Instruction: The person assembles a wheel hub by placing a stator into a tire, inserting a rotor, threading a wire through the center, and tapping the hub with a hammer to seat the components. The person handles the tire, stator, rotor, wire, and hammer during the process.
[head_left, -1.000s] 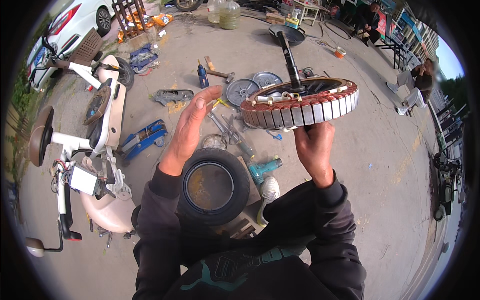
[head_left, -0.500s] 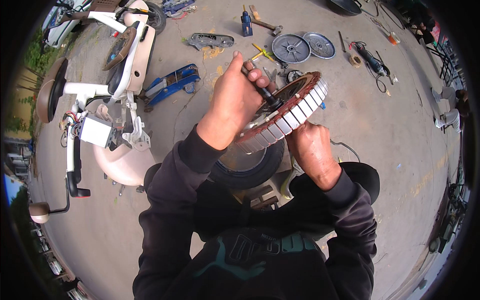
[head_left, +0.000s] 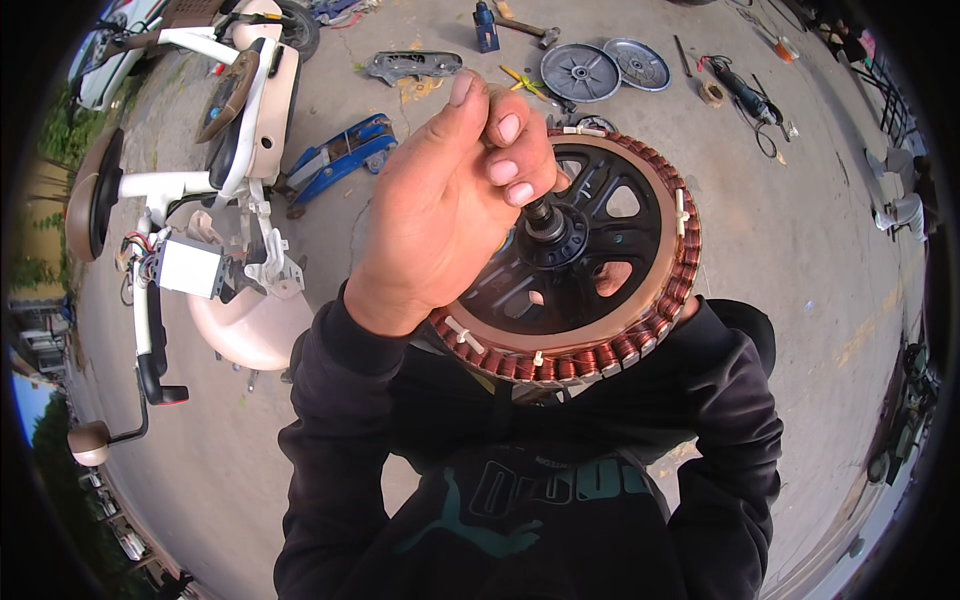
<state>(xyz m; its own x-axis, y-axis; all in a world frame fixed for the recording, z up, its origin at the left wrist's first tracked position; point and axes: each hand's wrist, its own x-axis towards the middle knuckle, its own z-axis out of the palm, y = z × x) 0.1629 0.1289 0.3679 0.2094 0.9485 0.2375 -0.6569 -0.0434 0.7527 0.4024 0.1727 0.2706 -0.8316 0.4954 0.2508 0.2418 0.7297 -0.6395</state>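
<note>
Grey concrete ground is spreading across the frame. Near the centre, a large round motor stator with a copper-wound rim and black spoked hub is tilting, its broad face showing. The left hand is closing its fingers around the black metal shaft, hiding the shaft's top; the right hand is mostly hiding behind the hub, so its grip cannot be told. The stator is already standing bare of any housing; two round grey metal covers are lying at upper centre, neither fitted onto it yet. At upper left, a blue metal jack is resting. Compared with half a second ago, the stator is presenting its face rather than its silvery edge, and the right hand is showing far less.
</note>
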